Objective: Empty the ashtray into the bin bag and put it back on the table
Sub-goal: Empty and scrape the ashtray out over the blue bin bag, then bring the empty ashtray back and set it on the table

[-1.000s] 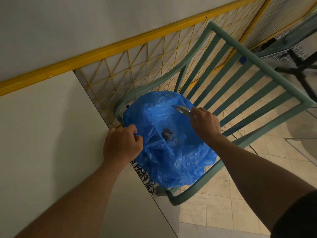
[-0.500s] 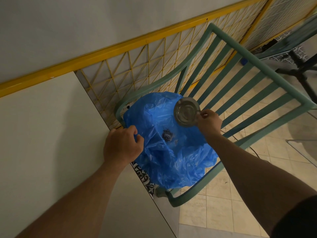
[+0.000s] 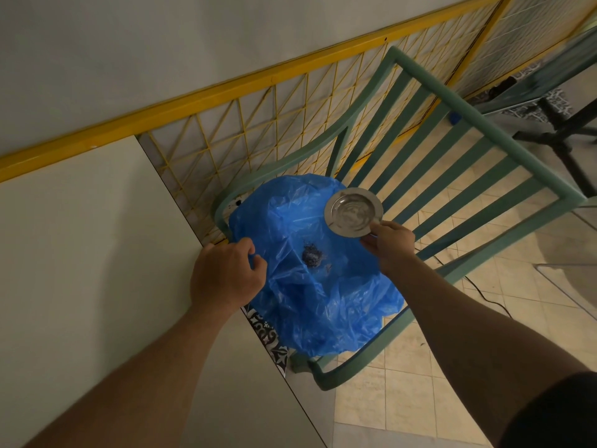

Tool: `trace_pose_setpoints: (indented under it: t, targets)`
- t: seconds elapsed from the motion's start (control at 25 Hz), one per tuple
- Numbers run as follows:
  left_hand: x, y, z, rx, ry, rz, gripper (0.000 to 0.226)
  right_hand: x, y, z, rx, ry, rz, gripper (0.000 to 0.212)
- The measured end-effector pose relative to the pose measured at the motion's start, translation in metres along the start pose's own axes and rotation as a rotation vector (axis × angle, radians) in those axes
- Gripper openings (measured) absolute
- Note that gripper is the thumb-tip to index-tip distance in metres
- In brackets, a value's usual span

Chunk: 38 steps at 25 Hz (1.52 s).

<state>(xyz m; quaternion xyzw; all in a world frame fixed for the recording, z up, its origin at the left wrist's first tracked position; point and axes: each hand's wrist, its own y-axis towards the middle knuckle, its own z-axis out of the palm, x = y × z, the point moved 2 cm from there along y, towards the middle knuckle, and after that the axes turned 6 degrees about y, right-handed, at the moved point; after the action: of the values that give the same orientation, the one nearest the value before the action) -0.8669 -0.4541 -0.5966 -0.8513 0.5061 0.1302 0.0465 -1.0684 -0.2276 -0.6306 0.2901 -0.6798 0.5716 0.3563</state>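
Ashtray [image 3: 353, 211] bare metal, unlabelled, pinched by right hand [image 3: 389, 245].

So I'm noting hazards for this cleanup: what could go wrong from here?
1. The right hand pinches the ashtray only by its rim, so it might slip and fall into the bin bag or onto the tiled floor.
2. The ash pile lies on a shallow fold of the bag, which only the left hand holds open; letting go could spill ash over the chair.
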Motion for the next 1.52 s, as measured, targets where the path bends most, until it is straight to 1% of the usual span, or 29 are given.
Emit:
trace_pose_setpoints:
  t: [0.24, 0.32, 0.4, 0.52, 0.76, 0.92, 1.12, 1.32, 1.52]
  targets:
    - [0.003, -0.001, 0.000, 0.000, 0.017, 0.064, 0.027, -0.002, -0.014, -0.011, 0.048, 0.055, -0.010, 0.012]
    - [0.004, -0.001, -0.002, 0.011, -0.041, 0.049, 0.024, -0.003, -0.024, -0.015, 0.082, 0.069, -0.008, 0.010]
    - [0.005, 0.005, -0.006, 0.037, -0.215, -0.030, 0.024, -0.003, -0.037, -0.016, 0.132, 0.081, -0.012, 0.009]
    - [0.004, 0.016, -0.015, 0.110, -0.507, -0.205, 0.024, -0.006, -0.061, -0.015, 0.210, 0.111, -0.004, 0.010]
    - [0.001, -0.005, -0.037, 0.146, -0.662, -0.335, 0.026, -0.014, -0.120, -0.010, 0.344, 0.083, -0.011, 0.012]
    - [0.010, -0.034, -0.054, 0.188, -0.801, -0.445, 0.027, -0.020, -0.158, -0.008, 0.410, 0.038, -0.012, 0.008]
    - [0.034, -0.082, -0.075, 0.196, -0.843, -0.537, 0.026, -0.040, -0.211, -0.005, 0.502, -0.041, 0.022, 0.005]
    - [0.067, -0.148, -0.088, 0.192, -0.900, -0.655, 0.021, -0.076, -0.267, -0.003, 0.601, -0.157, 0.053, 0.013]
    - [0.104, -0.215, -0.101, 0.174, -0.898, -0.738, 0.020, -0.115, -0.320, -0.003, 0.661, -0.243, 0.115, 0.008]
